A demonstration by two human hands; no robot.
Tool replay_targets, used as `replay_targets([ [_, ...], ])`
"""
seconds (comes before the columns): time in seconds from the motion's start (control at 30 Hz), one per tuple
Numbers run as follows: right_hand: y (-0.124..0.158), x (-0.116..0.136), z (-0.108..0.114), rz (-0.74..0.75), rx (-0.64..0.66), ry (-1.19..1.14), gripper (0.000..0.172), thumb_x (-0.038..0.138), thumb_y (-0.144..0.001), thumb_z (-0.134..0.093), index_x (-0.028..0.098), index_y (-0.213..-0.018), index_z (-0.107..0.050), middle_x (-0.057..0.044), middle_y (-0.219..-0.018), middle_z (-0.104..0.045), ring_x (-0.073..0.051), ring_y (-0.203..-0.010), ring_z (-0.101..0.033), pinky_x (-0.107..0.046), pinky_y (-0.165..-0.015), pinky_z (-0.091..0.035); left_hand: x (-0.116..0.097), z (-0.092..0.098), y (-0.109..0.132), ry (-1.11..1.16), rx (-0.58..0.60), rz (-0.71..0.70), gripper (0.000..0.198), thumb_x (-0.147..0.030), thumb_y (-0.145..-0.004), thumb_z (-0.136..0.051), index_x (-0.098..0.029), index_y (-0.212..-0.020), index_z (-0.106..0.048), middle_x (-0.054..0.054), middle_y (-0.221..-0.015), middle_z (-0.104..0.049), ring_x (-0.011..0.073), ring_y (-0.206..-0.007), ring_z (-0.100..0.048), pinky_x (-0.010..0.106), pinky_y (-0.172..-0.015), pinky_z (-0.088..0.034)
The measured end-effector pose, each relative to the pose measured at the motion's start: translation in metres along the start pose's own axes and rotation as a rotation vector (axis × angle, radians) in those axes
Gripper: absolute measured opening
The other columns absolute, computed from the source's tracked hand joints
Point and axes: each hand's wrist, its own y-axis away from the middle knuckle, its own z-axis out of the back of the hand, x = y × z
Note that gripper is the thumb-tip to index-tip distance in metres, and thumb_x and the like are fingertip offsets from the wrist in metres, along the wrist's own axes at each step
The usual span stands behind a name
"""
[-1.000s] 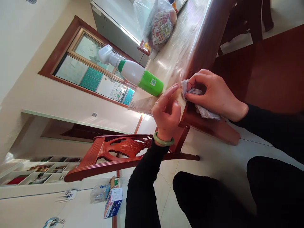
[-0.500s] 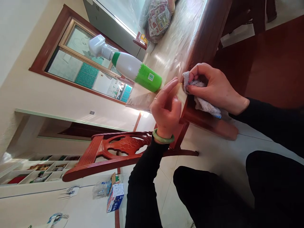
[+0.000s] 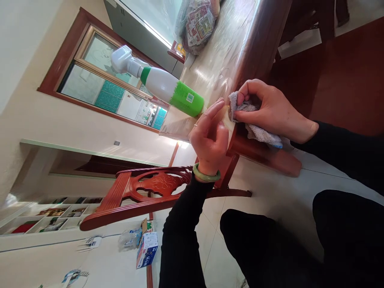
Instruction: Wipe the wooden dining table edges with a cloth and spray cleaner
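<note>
A crumpled grey cloth [image 3: 261, 135] is gripped between the thumb and fingers of my right hand [image 3: 265, 110], touching the table's edge near the corner. Beside it, my left hand [image 3: 210, 134], with a ring and a green bracelet, is at the pale table corner [image 3: 229, 122]. Its fingers are curved and apart from the thumb, with nothing clearly visible between them. A white spray bottle [image 3: 162, 84] with a green lower part stands on the plastic-covered table [image 3: 225, 58], close to my left fingertips.
A plastic bag of packets [image 3: 199, 24] lies farther along the table. One carved red-brown chair [image 3: 153, 186] stands beside my left forearm. Another dark red wooden surface [image 3: 339, 76] is beyond my right hand. A blue and white box [image 3: 147, 250] is by the wall.
My right hand and the cloth have shifted slightly, with the cloth's tip a little nearer my left hand. My left hand and the bottle look nearly unchanged.
</note>
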Motion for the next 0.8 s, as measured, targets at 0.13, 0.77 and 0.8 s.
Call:
replay_targets([
  [0.13,-0.002,0.003,-0.001,-0.013,-0.014,-0.022,0.038,0.041,-0.087,-0.105,0.029,-0.089,-0.069,-0.003,-0.095,-0.071,-0.027,-0.102,-0.070,-0.045,-0.094,-0.067,-0.002,-0.003,0.000,0.014,-0.052,-0.056,0.043,-0.031,-0.117,-0.064,-0.033,-0.158,-0.079,0.004,-0.158,-0.084,0.0342,-0.158,-0.077,0.056,-0.141,-0.064],
  [0.77,-0.005,-0.001,-0.004,-0.003,-0.028,0.001,0.039,0.039,-0.089,-0.102,0.029,-0.085,-0.065,-0.002,-0.093,-0.073,-0.025,-0.097,-0.067,-0.044,-0.095,-0.064,0.008,-0.001,-0.004,-0.011,0.007,0.029,0.043,-0.030,-0.115,-0.073,-0.029,-0.157,-0.082,0.005,-0.159,-0.085,0.0309,-0.163,-0.074,0.050,-0.146,-0.057],
  [0.8,-0.004,0.001,-0.004,-0.012,-0.027,-0.001,0.039,0.039,-0.088,-0.103,0.028,-0.086,-0.065,-0.002,-0.094,-0.073,-0.024,-0.097,-0.067,-0.043,-0.095,-0.063,0.009,-0.001,-0.004,-0.011,0.008,0.027,0.043,-0.031,-0.115,-0.073,-0.029,-0.157,-0.082,0.005,-0.159,-0.085,0.0308,-0.162,-0.074,0.050,-0.146,-0.057],
])
